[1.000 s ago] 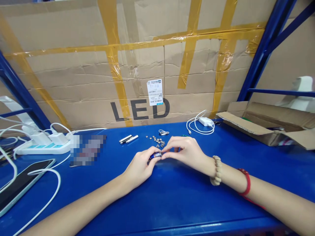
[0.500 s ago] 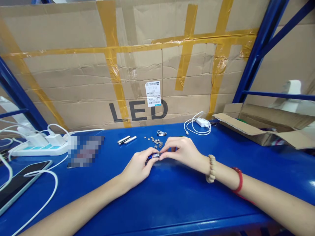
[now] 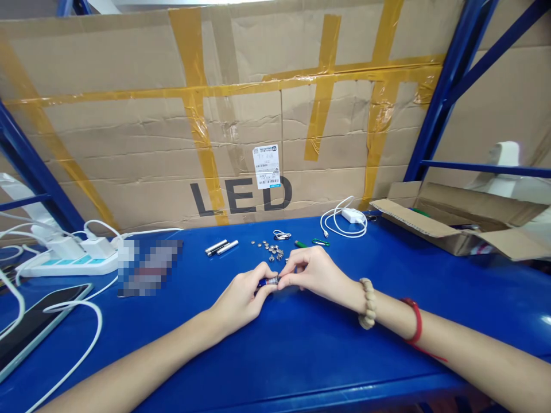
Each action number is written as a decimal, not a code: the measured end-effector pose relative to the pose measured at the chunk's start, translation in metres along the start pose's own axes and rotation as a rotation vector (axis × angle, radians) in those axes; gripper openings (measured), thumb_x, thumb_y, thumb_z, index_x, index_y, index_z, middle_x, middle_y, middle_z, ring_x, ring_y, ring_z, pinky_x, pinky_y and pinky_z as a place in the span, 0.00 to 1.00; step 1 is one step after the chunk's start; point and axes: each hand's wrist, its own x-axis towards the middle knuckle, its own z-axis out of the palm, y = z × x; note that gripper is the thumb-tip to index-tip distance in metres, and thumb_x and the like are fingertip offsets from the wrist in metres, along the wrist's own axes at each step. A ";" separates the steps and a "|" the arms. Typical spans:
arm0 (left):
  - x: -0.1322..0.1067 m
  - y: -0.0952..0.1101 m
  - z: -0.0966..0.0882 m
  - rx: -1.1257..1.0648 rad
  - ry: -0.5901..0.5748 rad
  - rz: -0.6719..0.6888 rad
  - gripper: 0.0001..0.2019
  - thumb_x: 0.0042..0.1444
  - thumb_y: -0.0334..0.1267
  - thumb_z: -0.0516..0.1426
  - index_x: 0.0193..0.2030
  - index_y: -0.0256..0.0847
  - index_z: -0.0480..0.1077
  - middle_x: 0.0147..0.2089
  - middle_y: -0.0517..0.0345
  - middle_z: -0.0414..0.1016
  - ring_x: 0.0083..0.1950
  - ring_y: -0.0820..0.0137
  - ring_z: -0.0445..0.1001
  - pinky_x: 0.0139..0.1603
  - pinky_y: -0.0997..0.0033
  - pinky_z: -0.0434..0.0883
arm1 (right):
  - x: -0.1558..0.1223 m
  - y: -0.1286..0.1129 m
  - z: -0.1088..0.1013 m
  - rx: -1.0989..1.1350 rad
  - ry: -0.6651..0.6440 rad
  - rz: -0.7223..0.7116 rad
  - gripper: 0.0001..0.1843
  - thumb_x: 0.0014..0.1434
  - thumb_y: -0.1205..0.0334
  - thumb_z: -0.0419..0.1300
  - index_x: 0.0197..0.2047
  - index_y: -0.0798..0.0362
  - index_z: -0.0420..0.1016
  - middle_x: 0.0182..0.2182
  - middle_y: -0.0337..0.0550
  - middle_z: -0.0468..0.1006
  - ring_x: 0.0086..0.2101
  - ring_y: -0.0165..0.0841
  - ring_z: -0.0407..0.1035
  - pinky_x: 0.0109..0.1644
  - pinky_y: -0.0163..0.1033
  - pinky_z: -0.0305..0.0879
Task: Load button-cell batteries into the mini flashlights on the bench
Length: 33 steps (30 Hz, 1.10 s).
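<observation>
Near the middle of the blue table, a small dark-blue tube (image 3: 267, 281) with a label and a silver right end lies level between both hands. My left hand (image 3: 246, 291) is closed around its left part with thumb and index finger. The thumb and fingertips of my right hand (image 3: 313, 271) pinch its right end; whether they hold a separate small part there is hidden. Just beyond the fingers lie several small silver discs (image 3: 273, 249), like button cells. Several slim silver tubes (image 3: 227, 247) rest to their left. Behind my right hand are a green tube (image 3: 300, 244) and a green carabiner (image 3: 321, 242).
A looped white cord (image 3: 282, 234) lies behind the discs. A white charger cable (image 3: 353, 216) and an open cardboard box (image 3: 434, 229) sit at the back right. Left are a power strip (image 3: 71, 261) and a phone (image 3: 43, 321). A large taped carton (image 3: 142, 143) stands behind.
Both hands have moved slightly toward me with the blue tube still between them. The green tube and carabiner show more clearly behind my right hand. The view has shifted a little.
</observation>
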 end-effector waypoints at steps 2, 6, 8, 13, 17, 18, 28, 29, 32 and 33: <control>0.000 0.000 0.000 -0.001 0.011 0.013 0.05 0.59 0.36 0.48 0.34 0.39 0.60 0.32 0.60 0.71 0.29 0.75 0.70 0.32 0.78 0.65 | -0.001 -0.001 0.001 0.016 0.013 0.013 0.13 0.45 0.53 0.66 0.25 0.55 0.78 0.23 0.38 0.72 0.22 0.24 0.62 0.25 0.30 0.54; 0.001 -0.003 0.001 0.016 0.039 0.047 0.04 0.58 0.34 0.48 0.33 0.38 0.60 0.32 0.60 0.71 0.29 0.75 0.70 0.31 0.79 0.65 | -0.003 -0.006 0.004 0.027 0.007 0.093 0.11 0.46 0.56 0.65 0.25 0.57 0.77 0.23 0.39 0.72 0.20 0.22 0.61 0.24 0.29 0.55; 0.001 -0.004 0.001 0.029 0.061 0.059 0.03 0.58 0.34 0.49 0.33 0.38 0.60 0.33 0.59 0.72 0.30 0.75 0.70 0.31 0.79 0.65 | -0.003 -0.009 0.006 0.037 0.015 0.117 0.11 0.46 0.57 0.65 0.24 0.58 0.76 0.22 0.39 0.72 0.19 0.22 0.60 0.23 0.29 0.55; 0.001 -0.007 0.002 0.033 0.097 0.072 0.03 0.58 0.32 0.49 0.33 0.38 0.60 0.35 0.58 0.72 0.35 0.73 0.72 0.35 0.78 0.66 | -0.003 -0.013 0.011 0.169 0.032 0.192 0.16 0.43 0.54 0.66 0.22 0.60 0.72 0.18 0.40 0.70 0.16 0.22 0.58 0.19 0.28 0.53; 0.000 -0.006 0.002 0.034 0.112 0.075 0.03 0.58 0.33 0.49 0.32 0.38 0.60 0.35 0.57 0.73 0.38 0.71 0.73 0.35 0.77 0.67 | -0.003 -0.015 0.012 0.275 -0.002 0.276 0.18 0.41 0.52 0.66 0.21 0.60 0.70 0.14 0.39 0.68 0.14 0.22 0.58 0.16 0.28 0.51; 0.000 -0.005 0.002 0.036 0.114 0.076 0.04 0.58 0.33 0.50 0.32 0.38 0.60 0.35 0.57 0.73 0.38 0.71 0.73 0.35 0.77 0.67 | -0.003 -0.016 0.012 0.287 -0.007 0.292 0.19 0.42 0.52 0.66 0.21 0.60 0.69 0.14 0.39 0.68 0.13 0.22 0.58 0.16 0.28 0.51; -0.002 -0.002 0.001 0.083 0.127 0.098 0.05 0.59 0.34 0.50 0.32 0.38 0.62 0.32 0.58 0.71 0.35 0.72 0.72 0.36 0.76 0.66 | -0.002 -0.012 0.011 0.370 -0.071 0.370 0.19 0.42 0.52 0.66 0.21 0.59 0.66 0.11 0.36 0.64 0.13 0.21 0.57 0.16 0.26 0.50; -0.002 -0.002 0.000 0.087 0.126 0.098 0.05 0.59 0.34 0.50 0.32 0.38 0.63 0.33 0.58 0.71 0.35 0.72 0.72 0.35 0.76 0.66 | -0.002 -0.013 0.010 0.376 -0.075 0.372 0.20 0.42 0.51 0.66 0.21 0.59 0.66 0.11 0.36 0.64 0.13 0.21 0.57 0.16 0.26 0.50; -0.002 0.000 -0.001 0.062 0.126 0.106 0.04 0.59 0.34 0.51 0.34 0.38 0.64 0.34 0.59 0.72 0.36 0.73 0.72 0.35 0.78 0.66 | -0.002 -0.015 0.006 0.422 -0.119 0.387 0.21 0.42 0.49 0.66 0.21 0.59 0.65 0.12 0.36 0.65 0.13 0.21 0.56 0.17 0.26 0.51; -0.002 0.000 -0.001 0.050 0.127 0.122 0.03 0.59 0.34 0.51 0.36 0.38 0.64 0.36 0.59 0.73 0.37 0.74 0.72 0.37 0.79 0.66 | -0.002 -0.015 0.004 0.453 -0.143 0.394 0.22 0.42 0.49 0.66 0.21 0.59 0.64 0.12 0.35 0.65 0.14 0.20 0.56 0.17 0.26 0.51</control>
